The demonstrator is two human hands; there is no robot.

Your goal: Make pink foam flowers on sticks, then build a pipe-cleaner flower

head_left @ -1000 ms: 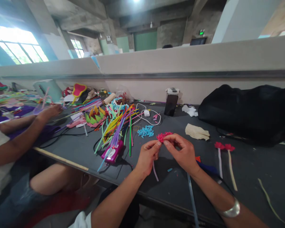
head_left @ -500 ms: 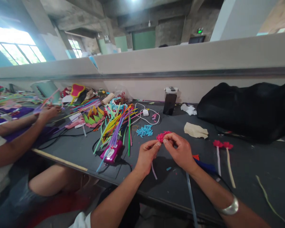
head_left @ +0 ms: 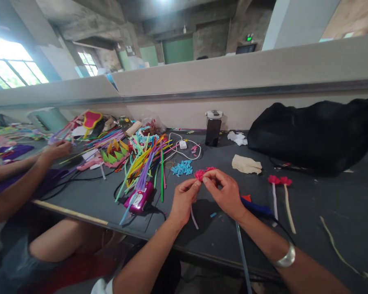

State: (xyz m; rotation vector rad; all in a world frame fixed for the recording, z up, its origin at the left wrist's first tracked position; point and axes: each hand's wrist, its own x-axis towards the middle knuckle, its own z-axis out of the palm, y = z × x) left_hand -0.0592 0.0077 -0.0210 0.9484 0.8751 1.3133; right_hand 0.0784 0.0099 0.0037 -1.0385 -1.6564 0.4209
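Between my fingertips is a pink pipe-cleaner flower [head_left: 199, 175], its pale lilac stem [head_left: 194, 217] hanging down below my left hand. My left hand [head_left: 184, 201] pinches the flower from the near left side, thumb and forefinger together. With its fingers closed, my right hand [head_left: 223, 192] grips the flower's right side; part of the petals is hidden behind it. Just beyond lies a pile of short blue pieces [head_left: 182, 168]. To the right, two finished-looking pink flowers [head_left: 279, 180] lie on the black table [head_left: 202, 245], one with a lilac stem and one cream.
Colourful pipe cleaners [head_left: 144, 163] lie across a purple device [head_left: 139, 199] at left. A phone [head_left: 213, 132], a crumpled cream cloth [head_left: 247, 164] and a large black bag [head_left: 306, 136] are farther back. Another person's hand [head_left: 59, 150] works at far left.
The whole scene has shifted slightly left in view as the camera turned. Both hands stay on the pink flower, with only a small shift of the fingers.
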